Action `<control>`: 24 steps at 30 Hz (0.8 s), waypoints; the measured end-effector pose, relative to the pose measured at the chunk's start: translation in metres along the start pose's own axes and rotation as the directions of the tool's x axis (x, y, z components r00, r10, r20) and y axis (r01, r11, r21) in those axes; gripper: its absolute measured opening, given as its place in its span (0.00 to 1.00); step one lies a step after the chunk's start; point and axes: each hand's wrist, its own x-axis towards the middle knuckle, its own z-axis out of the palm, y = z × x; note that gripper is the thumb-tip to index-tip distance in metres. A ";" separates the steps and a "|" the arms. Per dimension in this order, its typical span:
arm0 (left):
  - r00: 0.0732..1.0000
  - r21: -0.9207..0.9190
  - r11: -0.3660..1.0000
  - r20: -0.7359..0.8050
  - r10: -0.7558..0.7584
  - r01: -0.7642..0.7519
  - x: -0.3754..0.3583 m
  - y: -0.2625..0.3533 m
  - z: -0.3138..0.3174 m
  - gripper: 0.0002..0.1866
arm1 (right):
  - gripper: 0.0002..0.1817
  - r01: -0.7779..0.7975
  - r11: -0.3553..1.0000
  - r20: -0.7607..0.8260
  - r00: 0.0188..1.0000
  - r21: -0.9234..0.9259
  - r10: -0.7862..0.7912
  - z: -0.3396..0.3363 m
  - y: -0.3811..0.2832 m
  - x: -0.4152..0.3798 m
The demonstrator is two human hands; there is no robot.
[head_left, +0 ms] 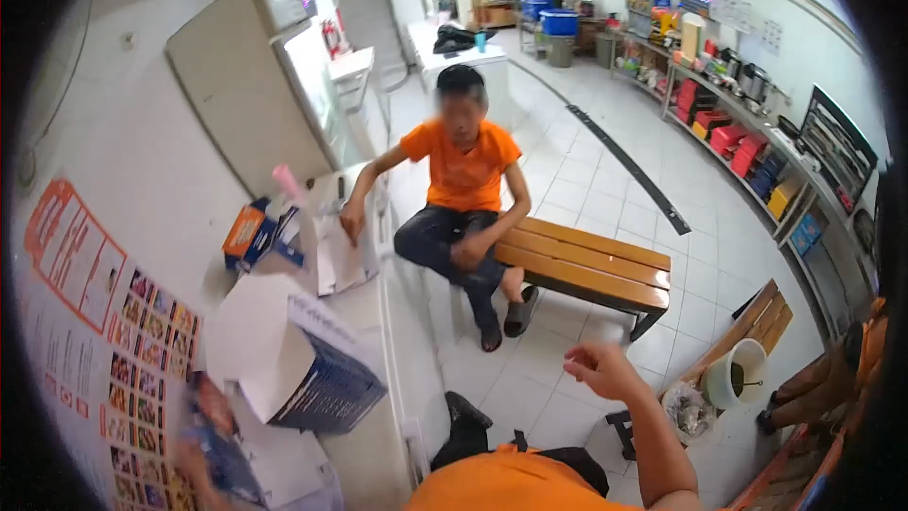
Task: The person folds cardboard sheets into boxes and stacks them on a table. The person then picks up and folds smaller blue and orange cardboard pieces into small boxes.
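1. Poster point(76, 270) on the wall at far left: red-framed panels of text, then a grid of tiny food-looking pics. There's loads of print on it, but it's all too small and soft for me to read.
2. Left hand point(194, 464) is down low by the wall, super blurry. It's right at the blue printed packaging point(225, 431), which sits at the near end of the white counter point(369, 412). Can't tell if the fingers are gripping it or just beside it.
3. Orange-and-blue box point(249, 235) is further back against the wall, some white marking on it, no brand I can make out.
4. White carton point(260, 341), open and tilted, is on the counter just beyond the packaging. Its dark blue side has rows of white print, and there's lettering on a pale flap too. Not legible, sorry.
5. Seated person point(463, 171) in an orange tee is on the wooden bench point(586, 260), one arm reaching over to a smaller white box point(340, 256) on the counter.
6. Right hand point(602, 371) is up in mid-air in front of the bench, forearm rising from the bottom edge, wrist bent, fingers loosely curled and nothing in them.
7. White bucket point(736, 376) is on the right, beside a clear bag point(689, 412).
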 end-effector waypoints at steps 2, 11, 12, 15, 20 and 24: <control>0.970 -0.110 0.989 -0.234 0.073 -0.100 0.003 0.087 -0.059 0.24 | 0.12 0.075 0.995 -0.079 0.994 -0.072 -0.081 -0.007 -0.028 -0.014; 0.885 -0.899 0.420 0.293 0.361 0.127 -0.201 0.386 -0.023 0.35 | 0.27 0.915 0.400 -0.215 0.381 -0.051 -0.899 0.070 -0.155 -0.043; 0.784 -0.872 0.395 0.452 0.426 0.288 -0.233 0.403 -0.008 0.36 | 0.27 0.945 0.315 -0.255 0.285 -0.086 -0.924 0.081 -0.158 -0.044; 0.444 -0.660 0.448 0.744 0.499 0.602 -0.301 0.437 0.023 0.25 | 0.28 0.940 0.259 -0.236 0.206 -0.221 -0.950 0.082 -0.151 -0.041; 0.175 -0.712 0.617 0.691 0.702 0.335 -0.355 0.414 0.092 0.21 | 0.32 0.811 0.525 -0.308 0.446 -0.258 -0.840 0.076 -0.100 -0.043; 0.061 -0.606 0.488 0.663 0.746 0.628 -0.388 0.454 0.085 0.15 | 0.30 0.605 0.661 -0.367 0.551 -0.444 -0.750 0.076 -0.072 -0.059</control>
